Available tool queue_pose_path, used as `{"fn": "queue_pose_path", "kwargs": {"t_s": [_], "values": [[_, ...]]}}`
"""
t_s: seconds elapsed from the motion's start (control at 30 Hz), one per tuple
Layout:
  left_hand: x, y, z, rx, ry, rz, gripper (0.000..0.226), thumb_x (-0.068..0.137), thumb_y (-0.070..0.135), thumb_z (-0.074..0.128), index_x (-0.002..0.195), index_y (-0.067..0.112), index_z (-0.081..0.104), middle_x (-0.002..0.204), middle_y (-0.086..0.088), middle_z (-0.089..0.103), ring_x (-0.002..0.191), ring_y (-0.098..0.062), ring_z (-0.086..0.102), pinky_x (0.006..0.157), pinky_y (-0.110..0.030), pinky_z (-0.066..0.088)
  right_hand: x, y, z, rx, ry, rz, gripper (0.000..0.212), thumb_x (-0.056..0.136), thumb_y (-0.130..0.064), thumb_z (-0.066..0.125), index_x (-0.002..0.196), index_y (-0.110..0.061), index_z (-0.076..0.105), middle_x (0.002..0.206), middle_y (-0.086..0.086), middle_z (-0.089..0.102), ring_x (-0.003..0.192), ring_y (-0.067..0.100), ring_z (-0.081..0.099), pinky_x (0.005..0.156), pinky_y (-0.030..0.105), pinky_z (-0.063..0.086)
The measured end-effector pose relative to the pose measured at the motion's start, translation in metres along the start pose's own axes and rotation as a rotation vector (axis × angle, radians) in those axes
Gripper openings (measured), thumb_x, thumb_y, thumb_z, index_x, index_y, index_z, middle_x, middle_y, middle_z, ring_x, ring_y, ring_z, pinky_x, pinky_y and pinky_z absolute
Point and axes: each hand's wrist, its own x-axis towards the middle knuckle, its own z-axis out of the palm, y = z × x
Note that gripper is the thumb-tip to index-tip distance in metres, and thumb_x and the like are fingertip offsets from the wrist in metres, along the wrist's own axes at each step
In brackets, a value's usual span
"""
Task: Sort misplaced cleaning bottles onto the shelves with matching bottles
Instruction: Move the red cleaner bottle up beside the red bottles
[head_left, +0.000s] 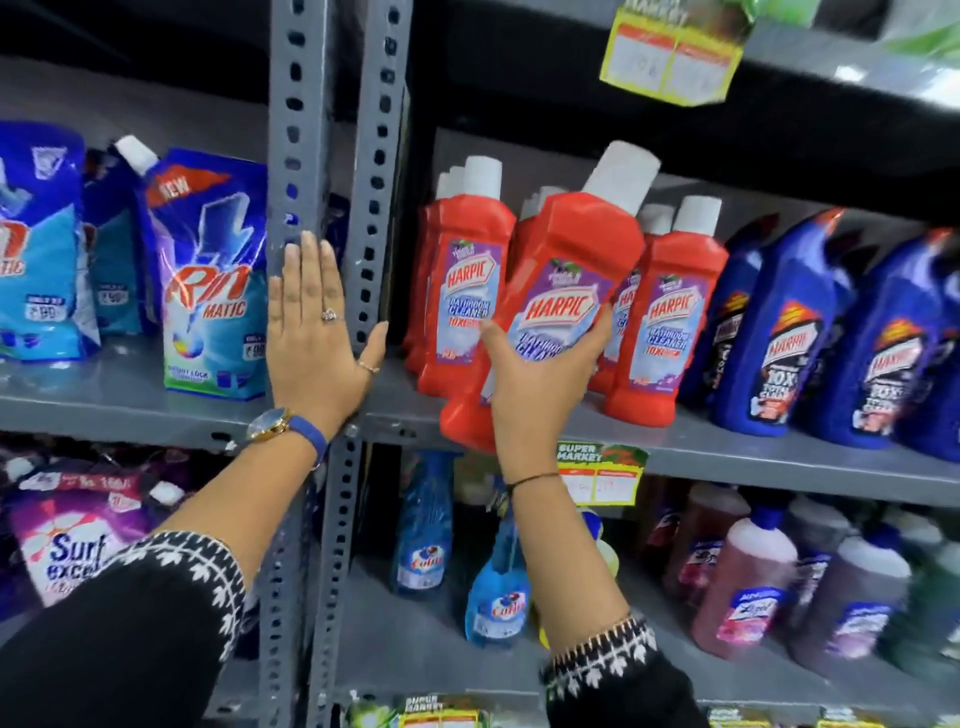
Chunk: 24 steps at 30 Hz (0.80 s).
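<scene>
At the far left, blue detergent pouches (208, 270) stood on the grey shelf (130, 400), none of them touched. Just right of them the left hand (317, 332) lay open and flat, fingers spread, against the perforated steel upright (374, 171) that divides the two bays; it held nothing and seemed only to steady the person.

Right of the upright, the right hand (540, 379) was wrapped around the lower half of a red Harpic bottle (550, 291), thumb across the label. The bottle was tilted, its white cap leaning up and to the right, its base hanging past the front lip of the shelf rather than resting on it. Behind it stood a row of matching red bottles (670, 322), with one more at the left (462, 291), and between them a gap that the held bottle partly covered.

This looked like the placing step: the bottle had reached its matching group but was not yet set down. The next move would call for righting it and pushing the base inward over the lip. Room was tight, with red neighbours near on both sides and the upper shelf (675, 150) just above the cap. Farther right, blue Harpic bottles (779, 332) filled the rest of the shelf.
</scene>
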Motion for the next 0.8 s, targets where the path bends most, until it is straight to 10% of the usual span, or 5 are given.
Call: {"fn": "queue_pose_path", "kwargs": {"t_s": [0.3,0.8], "values": [[0.000,-0.002,0.002,-0.020,-0.001,0.011,0.079,0.094,0.049,0.033,0.150,0.002,0.002,0.156,-0.019,0.007,0.144,-0.025,-0.001,0.118,-0.036,-0.002,0.076,0.015,0.014,-0.329,0.074,-0.005,0.100,0.066,-0.038,0.079,0.144,-0.018,0.021,0.138,0.012,0.045,0.123,0.031,0.045,0.098,0.049,0.035],[0.000,0.000,0.003,-0.006,0.021,0.017,0.077,0.096,0.048,0.034,0.149,0.002,0.004,0.156,-0.020,0.008,0.144,-0.027,0.001,0.117,-0.035,-0.004,0.074,0.062,0.023,-0.422,-0.027,0.133,0.109,0.067,-0.041,0.078,0.149,-0.027,0.009,0.146,0.010,0.032,0.132,0.032,0.033,0.101,0.056,0.027]]}}
